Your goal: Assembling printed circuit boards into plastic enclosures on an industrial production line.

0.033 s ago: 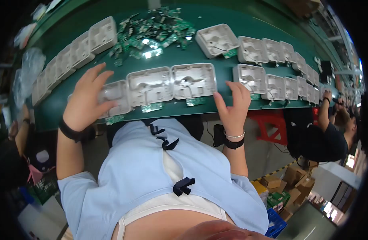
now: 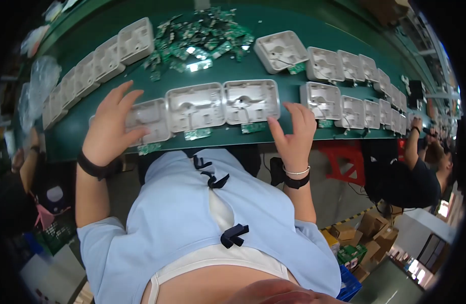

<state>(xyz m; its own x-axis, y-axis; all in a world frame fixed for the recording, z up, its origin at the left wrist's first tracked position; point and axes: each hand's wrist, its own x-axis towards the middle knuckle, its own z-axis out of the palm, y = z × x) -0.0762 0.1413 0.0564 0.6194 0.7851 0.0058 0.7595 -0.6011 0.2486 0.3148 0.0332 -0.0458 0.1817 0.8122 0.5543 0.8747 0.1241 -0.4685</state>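
Note:
My left hand (image 2: 107,126) is open, thumb and fingers spread, over the left end of the front row of white plastic housings. It partly covers the leftmost housing (image 2: 151,117); whether it touches is unclear. Beside that lie a middle housing (image 2: 192,121) and a right housing (image 2: 253,114), open sides up. Small green circuit boards (image 2: 198,134) hang on wires at their near edges. At the right housing's near right corner is my right hand (image 2: 296,134), open, thumb and fingers apart. Its thumb tip overlaps the housing's edge in view; contact cannot be made out.
A heap of green circuit boards (image 2: 197,43) lies at the back. White housings (image 2: 108,58) line the left, and two more rows (image 2: 324,66) run right. One tilted housing (image 2: 281,53) sits behind. Co-workers' arms (image 2: 413,147) show at the right; a red stool (image 2: 344,162) stands below.
The table and housings sit slightly farther right in the picture, while both hands stay nearly in place in it. My right thumb now overlaps the right housing's edge. Both hands remain open.

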